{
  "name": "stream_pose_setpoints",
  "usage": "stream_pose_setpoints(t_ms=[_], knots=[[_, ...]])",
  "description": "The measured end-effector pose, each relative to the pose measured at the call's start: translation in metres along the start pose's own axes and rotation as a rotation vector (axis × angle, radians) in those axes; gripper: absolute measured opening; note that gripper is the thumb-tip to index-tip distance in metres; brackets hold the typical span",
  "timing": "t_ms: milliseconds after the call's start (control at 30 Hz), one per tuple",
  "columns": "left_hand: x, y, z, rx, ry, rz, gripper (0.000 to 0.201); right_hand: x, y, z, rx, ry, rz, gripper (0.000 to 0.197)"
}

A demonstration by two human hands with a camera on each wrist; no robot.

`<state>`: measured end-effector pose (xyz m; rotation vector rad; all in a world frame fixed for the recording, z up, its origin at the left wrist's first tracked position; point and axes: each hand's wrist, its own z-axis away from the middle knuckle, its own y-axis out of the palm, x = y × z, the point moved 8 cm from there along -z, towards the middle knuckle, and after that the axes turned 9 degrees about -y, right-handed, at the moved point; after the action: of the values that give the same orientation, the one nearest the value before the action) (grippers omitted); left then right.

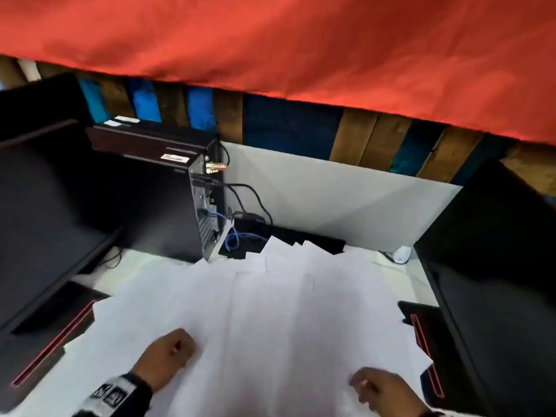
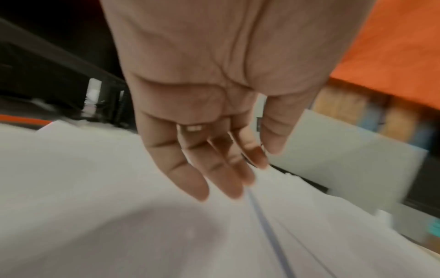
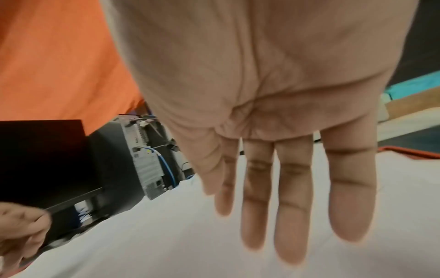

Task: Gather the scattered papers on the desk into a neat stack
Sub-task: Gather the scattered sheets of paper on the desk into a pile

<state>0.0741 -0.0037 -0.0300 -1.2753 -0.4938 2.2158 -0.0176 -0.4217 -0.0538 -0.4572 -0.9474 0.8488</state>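
Left hand (image 1: pixel 167 355) hovers over near-left part of papers (image 1: pixel 285 311), fingers loosely bent, gripping nothing. Right hand (image 1: pixel 382 389) over near-right part, fingers straight and spread, likewise empty (contact with sheets unclear). Both flank spread, probably placed to sweep sheets inward. Papers white, overlapping, fanned unevenly across desk (image 1: pixel 129 266) between computer tower (image 1: pixel 180 206) and black monitor (image 1: pixel 496 266); far edges jagged.

Left hand (image 1: pixel 167 355) and right hand (image 1: pixel 381 389) low, fingers (image 3: pixel 292 203) loosely extended, palms down.
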Motion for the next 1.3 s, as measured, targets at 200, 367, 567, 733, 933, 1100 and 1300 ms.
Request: stream_pose_setpoints(t_ms=[200, 367, 567, 733, 933, 1100, 1300], knots=[[0.052, -0.043, -0.032, -0.359, -0.380, -0.129, 0.049, -0.021, -0.029, -0.030, -0.331, 0.422, -0.045, 0.073], [0.064, -0.015, -0.046, -0.201, -0.363, -0.031, 0.052, -0.055, -0.021, -0.019, -0.434, 0.801, -0.264, 0.120], [0.022, 0.036, -0.048, -0.020, -0.288, -0.120, 0.046, -0.058, -0.013, -0.052, -0.308, 0.676, -0.466, 0.074], [-0.024, 0.096, -0.042, 0.158, -0.161, -0.085, 0.052, -0.038, -0.007, -0.055, -0.317, 0.642, -0.360, 0.105], [-0.039, 0.119, -0.040, 0.227, -0.089, -0.134, 0.050, -0.040, -0.013, -0.067, -0.373, 0.431, -0.385, 0.032], [-0.020, 0.086, -0.046, 0.089, -0.155, -0.123, 0.040, -0.038, -0.042, -0.057, -0.410, 0.391, -0.291, 0.034], [-0.018, 0.075, -0.034, -0.090, -0.259, -0.282, 0.048, -0.006, -0.028, -0.065, -0.243, 0.246, -0.220, 0.041]])
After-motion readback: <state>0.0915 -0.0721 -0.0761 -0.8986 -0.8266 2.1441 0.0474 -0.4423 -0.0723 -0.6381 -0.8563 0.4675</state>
